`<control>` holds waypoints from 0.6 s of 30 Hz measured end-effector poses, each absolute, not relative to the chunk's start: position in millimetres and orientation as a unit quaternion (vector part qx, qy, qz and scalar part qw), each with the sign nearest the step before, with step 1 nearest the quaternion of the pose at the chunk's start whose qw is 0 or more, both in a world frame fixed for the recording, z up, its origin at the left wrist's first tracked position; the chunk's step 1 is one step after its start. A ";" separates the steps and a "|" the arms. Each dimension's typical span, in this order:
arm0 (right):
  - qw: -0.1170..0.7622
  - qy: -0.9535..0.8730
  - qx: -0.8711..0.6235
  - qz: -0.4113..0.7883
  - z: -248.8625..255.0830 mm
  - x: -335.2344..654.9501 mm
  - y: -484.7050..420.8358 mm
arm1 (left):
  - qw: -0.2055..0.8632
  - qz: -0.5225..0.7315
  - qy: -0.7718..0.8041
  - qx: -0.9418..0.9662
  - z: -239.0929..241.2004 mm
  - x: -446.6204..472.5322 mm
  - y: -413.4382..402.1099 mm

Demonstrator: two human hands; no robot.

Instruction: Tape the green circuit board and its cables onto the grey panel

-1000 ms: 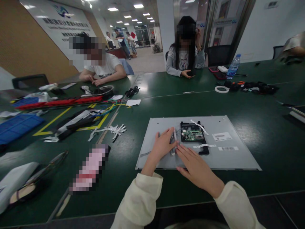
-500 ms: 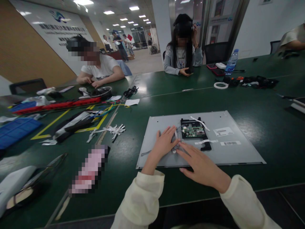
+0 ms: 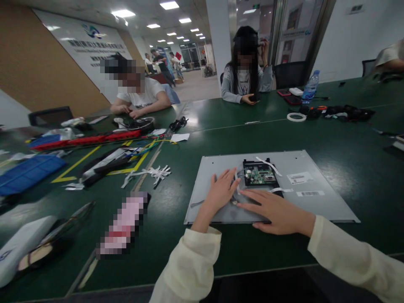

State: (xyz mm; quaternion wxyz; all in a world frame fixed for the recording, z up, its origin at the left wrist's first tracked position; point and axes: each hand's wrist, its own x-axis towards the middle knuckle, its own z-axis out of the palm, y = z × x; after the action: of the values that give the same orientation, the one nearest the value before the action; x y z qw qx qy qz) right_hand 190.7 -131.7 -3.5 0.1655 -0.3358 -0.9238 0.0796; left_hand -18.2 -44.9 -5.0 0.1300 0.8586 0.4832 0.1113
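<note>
A flat grey metal panel [image 3: 318, 208] lies on the green table in front of me. Near its middle sits a green circuit board [image 3: 260, 176] in a black frame, with white tape strips [image 3: 268, 165] over the frame. My left hand [image 3: 222, 189] rests on the panel left of the board, fingers stretched out beside a strip of white tape and a grey cable. Just below the board, my right hand [image 3: 273, 210] reaches in from the right with its fingers extended, the tips by the cable's end. Two white labels [image 3: 299, 178] are stuck on the panel's right side.
Left of the panel lie torn white tape strips [image 3: 159, 173], a blurred pink object [image 3: 126, 223] and a blue tray [image 3: 28, 172]. Toward the back right are a tape roll [image 3: 296, 117] and a water bottle [image 3: 311, 87]. Two people sit across the table.
The whole view has shifted slightly. My right hand has turned flatter and lies more across the panel's lower edge, covering the lower part of the black frame. The left hand stays in place.
</note>
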 end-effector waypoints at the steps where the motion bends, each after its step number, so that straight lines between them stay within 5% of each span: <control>1: 0.165 -0.926 -0.331 0.077 -3.4 191.4 -131.0 | 0.128 0.128 0.489 0.853 -4.3 -17.3 -44.5; 10: 0.161 -0.917 -0.364 0.005 -9.7 190.9 -128.1 | 0.029 0.329 0.521 0.787 4.7 -19.1 -43.5; 18: 0.175 -0.856 -0.483 -0.064 -28.1 212.0 -88.3 | 0.027 0.328 0.519 0.789 -0.6 -20.4 -46.0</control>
State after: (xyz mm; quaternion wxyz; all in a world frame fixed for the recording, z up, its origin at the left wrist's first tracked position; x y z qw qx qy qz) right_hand 212.0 -88.3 -28.1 0.1747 -0.4826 -0.8558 -0.0639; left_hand -20.4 -46.0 -0.6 0.0273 0.7893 0.5186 0.3276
